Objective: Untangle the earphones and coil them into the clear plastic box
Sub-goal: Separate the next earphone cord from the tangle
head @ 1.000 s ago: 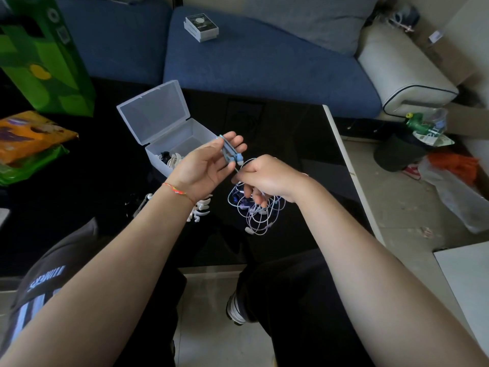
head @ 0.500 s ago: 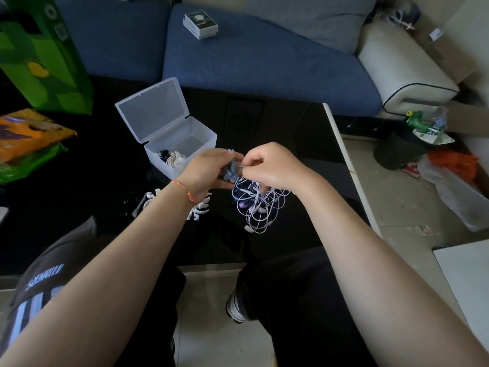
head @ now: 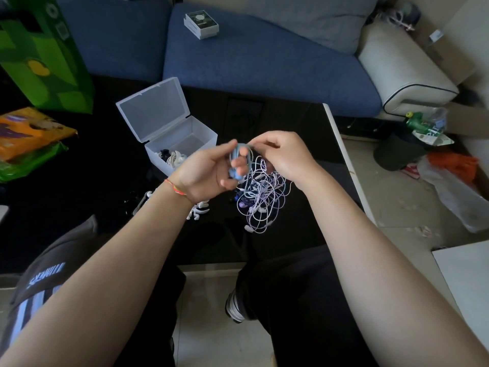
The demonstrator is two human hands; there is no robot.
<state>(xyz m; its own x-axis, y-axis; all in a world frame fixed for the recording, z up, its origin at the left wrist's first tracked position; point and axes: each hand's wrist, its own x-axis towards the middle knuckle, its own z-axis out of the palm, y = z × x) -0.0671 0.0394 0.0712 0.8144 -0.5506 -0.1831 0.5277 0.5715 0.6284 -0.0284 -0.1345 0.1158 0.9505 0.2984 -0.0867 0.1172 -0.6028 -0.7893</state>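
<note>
Seen from the head camera, looking down past two bare forearms at a glossy black worktop (head: 79, 207) in front of a blue sofa (head: 264, 62). The left hand (head: 203, 173), with a thin orange thread bracelet at the wrist, is raised palm up; its fingers (head: 239, 165) curl around a small coil of pale blue earphone cable (head: 239, 161), and the thumb points toward the right hand. The right hand (head: 285, 157) meets it from the other side, thumb and forefinger pinching the top of the same blue loop. Below both hands hangs a loose tangle of thin lilac and white earphone wires (head: 262, 202), its lower loops reaching down to or just above the worktop; which, I cannot tell.

Just behind the left hand stands the clear plastic box (head: 190, 139), its hinged lid tilted open, with some white and dark earphones already lying in its near corner. A few white earbud pieces (head: 198, 210) lie on the worktop under the left wrist.

The cable looks very light, limp and springy, likely to uncoil if released. Holding the finished coil across its whole bundle, not by a single strand, seems the safest grip; tugging at earbuds or joints could strain them.
</note>
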